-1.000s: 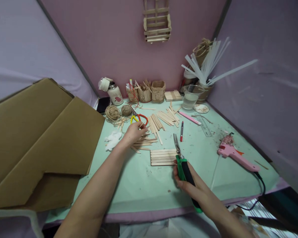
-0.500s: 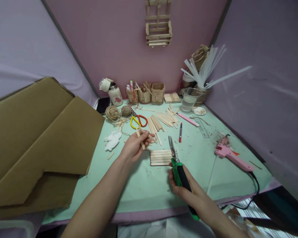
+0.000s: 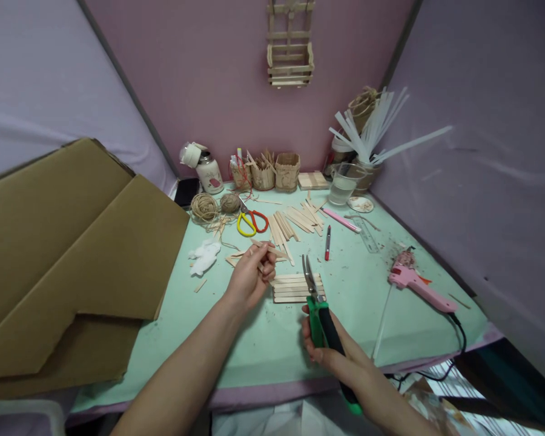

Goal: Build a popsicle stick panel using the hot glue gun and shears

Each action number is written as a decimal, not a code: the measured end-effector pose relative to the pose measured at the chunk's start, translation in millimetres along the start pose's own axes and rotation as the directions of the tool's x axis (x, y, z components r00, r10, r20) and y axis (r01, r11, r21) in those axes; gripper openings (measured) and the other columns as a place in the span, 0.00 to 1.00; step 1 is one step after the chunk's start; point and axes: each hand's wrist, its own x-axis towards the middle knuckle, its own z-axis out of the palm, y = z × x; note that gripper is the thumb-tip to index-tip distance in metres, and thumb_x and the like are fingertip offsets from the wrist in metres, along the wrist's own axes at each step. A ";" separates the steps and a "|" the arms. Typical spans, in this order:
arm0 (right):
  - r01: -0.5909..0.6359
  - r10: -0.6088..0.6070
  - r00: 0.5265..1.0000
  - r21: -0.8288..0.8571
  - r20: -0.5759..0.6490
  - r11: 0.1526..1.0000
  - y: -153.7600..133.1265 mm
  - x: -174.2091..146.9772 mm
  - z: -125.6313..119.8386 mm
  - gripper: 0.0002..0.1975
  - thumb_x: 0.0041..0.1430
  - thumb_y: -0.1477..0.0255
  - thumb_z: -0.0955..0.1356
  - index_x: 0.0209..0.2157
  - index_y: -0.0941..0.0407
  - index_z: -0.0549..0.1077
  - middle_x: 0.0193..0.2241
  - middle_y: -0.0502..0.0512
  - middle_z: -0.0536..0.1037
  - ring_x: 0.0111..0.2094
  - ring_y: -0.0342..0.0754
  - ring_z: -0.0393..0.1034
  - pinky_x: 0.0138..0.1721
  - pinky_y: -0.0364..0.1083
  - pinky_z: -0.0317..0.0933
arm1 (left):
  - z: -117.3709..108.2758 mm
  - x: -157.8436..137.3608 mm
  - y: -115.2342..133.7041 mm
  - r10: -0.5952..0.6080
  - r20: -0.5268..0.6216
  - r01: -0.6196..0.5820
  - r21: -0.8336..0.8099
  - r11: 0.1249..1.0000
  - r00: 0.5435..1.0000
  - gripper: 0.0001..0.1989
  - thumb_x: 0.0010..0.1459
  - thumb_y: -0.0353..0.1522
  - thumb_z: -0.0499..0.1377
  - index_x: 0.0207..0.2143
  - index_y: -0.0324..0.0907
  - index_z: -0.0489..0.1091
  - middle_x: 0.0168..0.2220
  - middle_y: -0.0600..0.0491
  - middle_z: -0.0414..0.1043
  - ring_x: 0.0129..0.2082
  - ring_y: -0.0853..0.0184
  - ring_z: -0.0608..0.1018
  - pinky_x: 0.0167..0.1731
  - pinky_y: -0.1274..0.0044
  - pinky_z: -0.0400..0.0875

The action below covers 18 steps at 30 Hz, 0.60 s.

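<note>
Between the fingers of my left hand [image 3: 251, 272] are pinched thin wooden craft sticks [image 3: 271, 249], held above the table. My right hand [image 3: 333, 345] is wrapped round green-and-black garden shears [image 3: 318, 315], whose blades point away from me, slightly apart. Beneath the blades lies a small panel of craft sticks [image 3: 290, 289] set side by side, apart from my left hand's fingers or just behind them; I cannot tell which. More loose sticks [image 3: 281, 227] lie beyond my left hand, and a few stick out from behind it on the table.
Scissors [image 3: 253, 223] and twine balls [image 3: 204, 207] lie at the back left, with white fluff [image 3: 205, 257] nearer. A marker [image 3: 328, 243], a pink cutter [image 3: 341, 220] and a pink glue gun [image 3: 420, 284] are to the right. Cardboard [image 3: 72, 260] fills the left; a water cup [image 3: 344, 183] stands behind.
My left hand has turned, and the sticks in it lie at a different angle. The shears have shifted slightly left and down, their blades now over the stick panel.
</note>
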 end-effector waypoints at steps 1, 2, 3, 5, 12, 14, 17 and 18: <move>-0.003 0.003 1.000 0.011 0.001 1.000 0.0 -0.4 0.2 0.18 0.55 0.62 0.67 0.47 0.52 0.67 0.38 0.51 0.69 0.36 0.48 0.62 0.40 0.48 0.55 | 1.2 -0.6 0.4 0.017 0.001 -0.017 0.009 1.000 1.000 0.15 0.49 0.37 0.68 0.33 0.39 0.68 0.24 0.58 0.66 0.17 0.81 0.59 0.17 0.86 0.50; -0.007 0.007 1.000 0.022 0.001 1.000 0.0 -0.8 0.3 0.18 0.54 0.63 0.67 0.46 0.52 0.67 0.38 0.51 0.69 0.36 0.48 0.61 0.40 0.49 0.55 | 2.6 -1.2 0.5 0.029 0.001 -0.029 0.019 0.999 1.000 0.15 0.49 0.38 0.68 0.33 0.39 0.68 0.25 0.56 0.68 0.17 0.80 0.60 0.17 0.86 0.51; -0.012 0.012 1.000 0.031 0.001 0.999 -0.1 -1.1 0.3 0.18 0.54 0.63 0.67 0.46 0.52 0.67 0.38 0.51 0.69 0.36 0.48 0.61 0.41 0.49 0.55 | 4.0 -1.9 0.2 0.036 0.003 -0.036 0.029 0.999 0.999 0.15 0.49 0.38 0.68 0.33 0.39 0.68 0.26 0.56 0.68 0.18 0.80 0.60 0.17 0.85 0.51; -0.023 0.023 1.000 0.038 0.000 0.999 0.1 -1.4 -0.2 0.19 0.54 0.63 0.67 0.47 0.52 0.67 0.37 0.51 0.69 0.37 0.49 0.61 0.41 0.49 0.54 | 6.9 -3.6 -1.5 0.047 0.004 -0.048 0.044 0.998 0.999 0.15 0.48 0.38 0.68 0.32 0.39 0.68 0.26 0.55 0.69 0.18 0.80 0.61 0.18 0.85 0.52; -0.023 0.021 0.998 0.043 0.056 0.999 5.4 2.7 -3.5 0.23 0.53 0.61 0.67 0.50 0.53 0.68 0.38 0.53 0.70 0.38 0.50 0.62 0.42 0.50 0.55 | 15.3 -10.5 -13.9 0.167 0.003 -0.165 0.180 0.970 0.986 0.13 0.50 0.38 0.67 0.32 0.40 0.69 0.25 0.55 0.70 0.18 0.79 0.59 0.18 0.83 0.49; -0.016 0.012 0.999 0.091 0.038 0.996 5.8 3.9 -3.1 0.23 0.51 0.62 0.68 0.49 0.53 0.68 0.38 0.53 0.71 0.38 0.50 0.63 0.43 0.50 0.55 | 16.0 -12.1 -16.9 0.191 0.020 -0.191 0.234 0.953 0.981 0.12 0.51 0.37 0.66 0.33 0.40 0.70 0.26 0.55 0.71 0.18 0.79 0.59 0.19 0.82 0.49; -0.005 0.005 1.000 0.152 0.001 0.988 4.9 4.5 -1.9 0.24 0.49 0.64 0.68 0.50 0.53 0.68 0.40 0.54 0.71 0.38 0.50 0.64 0.44 0.50 0.56 | 15.5 -13.3 -21.3 0.184 0.034 -0.186 0.280 0.942 0.982 0.12 0.52 0.37 0.65 0.35 0.40 0.71 0.25 0.55 0.70 0.18 0.78 0.59 0.19 0.82 0.49; -0.001 0.002 1.000 0.158 -0.005 0.987 4.5 4.5 -1.7 0.25 0.49 0.64 0.68 0.50 0.53 0.67 0.41 0.55 0.71 0.38 0.50 0.64 0.44 0.50 0.56 | 15.3 -13.5 -23.0 0.181 0.032 -0.182 0.282 0.942 0.983 0.12 0.52 0.37 0.65 0.35 0.41 0.71 0.25 0.55 0.70 0.18 0.78 0.60 0.19 0.82 0.49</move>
